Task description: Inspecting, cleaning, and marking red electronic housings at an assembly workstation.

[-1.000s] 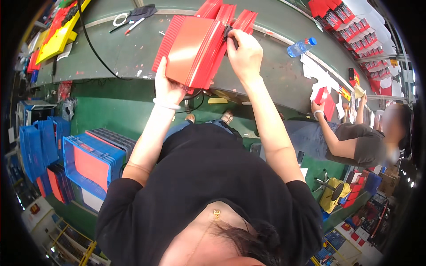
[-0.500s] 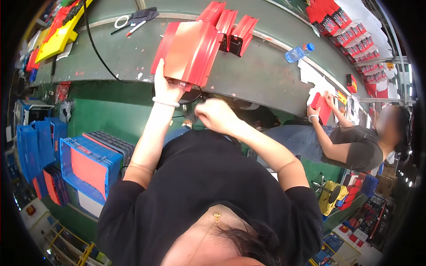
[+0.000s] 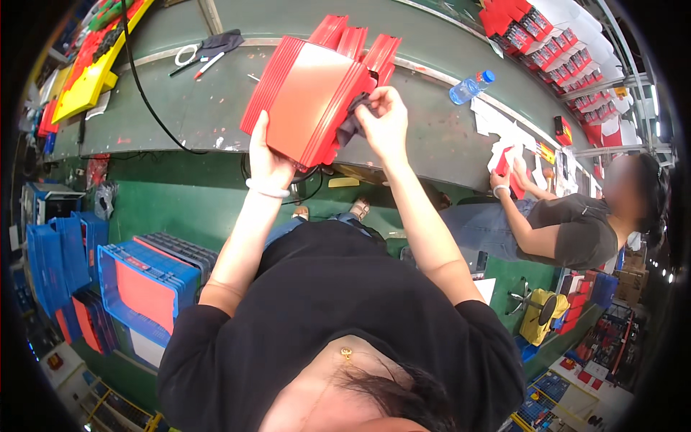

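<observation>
Going from the left, we see our left hand (image 3: pixel 270 164) gripping the red housing (image 3: pixel 306 101) by its lower-left edge, thumb on the broad front face and the other fingers mostly hidden behind. The housing sits in the upper middle of the frame, tilted over the front edge of the workbench (image 3: pixel 435 137). At its right side our right hand (image 3: pixel 387 122) is closed in a pinch on a dark cloth (image 3: pixel 350 129), which appears to press on the ribbed edge. We judge the step in hand to be wiping that edge. The next move seems to call for a steady left grip and for the cloth to follow the ribs without slipping off.

Counting left to right along the bench: one white ring (image 3: pixel 186 54) at the upper left, two pens (image 3: pixel 209 66) beside it, and one dark bundle (image 3: pixel 222 43) just above them. Then comes the one housing in our hold, with three red ribbed pieces (image 3: pixel 381 57) behind it at the upper middle. Right of these lies one blue-capped bottle (image 3: pixel 471 88). At the right of the frame, one co-worker (image 3: pixel 586 230) handles something red; how many pieces, we cannot tell.
</observation>
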